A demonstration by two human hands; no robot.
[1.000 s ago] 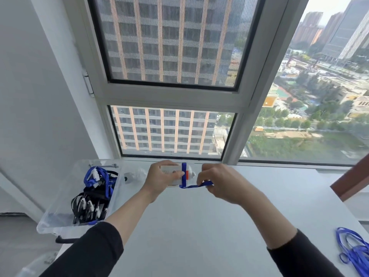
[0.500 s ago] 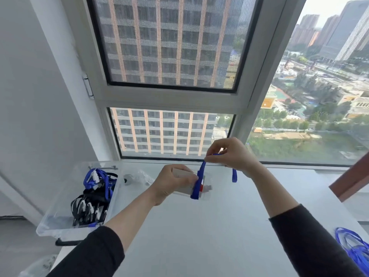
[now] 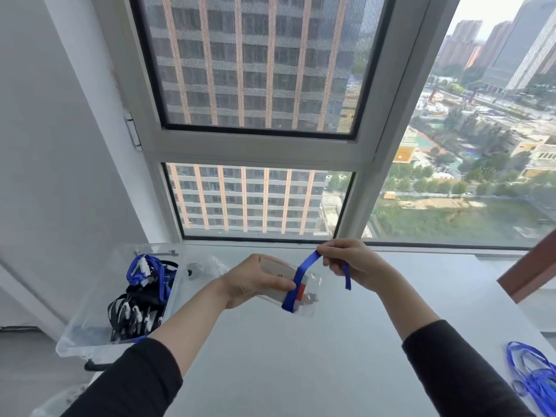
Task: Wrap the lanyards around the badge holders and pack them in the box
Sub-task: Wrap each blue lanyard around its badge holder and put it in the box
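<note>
Head view: left hand [image 3: 252, 281] grips the badge holder [image 3: 275, 267] by its left end, thumb on its face. The holder is held over the table [image 3: 301, 371], at 6 o'clock from frame centre. Blue lanyard [image 3: 304, 266] is looped around the holder's right half. Its strap runs up toward 1 o'clock into the right hand [image 3: 355, 266], which pinches it in curled fingers, a short tail hanging below. Hands are near each other, not touching. Clear box [image 3: 96, 290] sits at 9 o'clock of the hands on the table's left edge, holding a pile of blue and black lanyards [image 3: 141, 296]. Small clear bag [image 3: 210, 266] lies between box and left hand. Loose lanyards [image 3: 535, 377] lie at 4 o'clock, well apart. Window frame [image 3: 255, 149] at 12.
</note>
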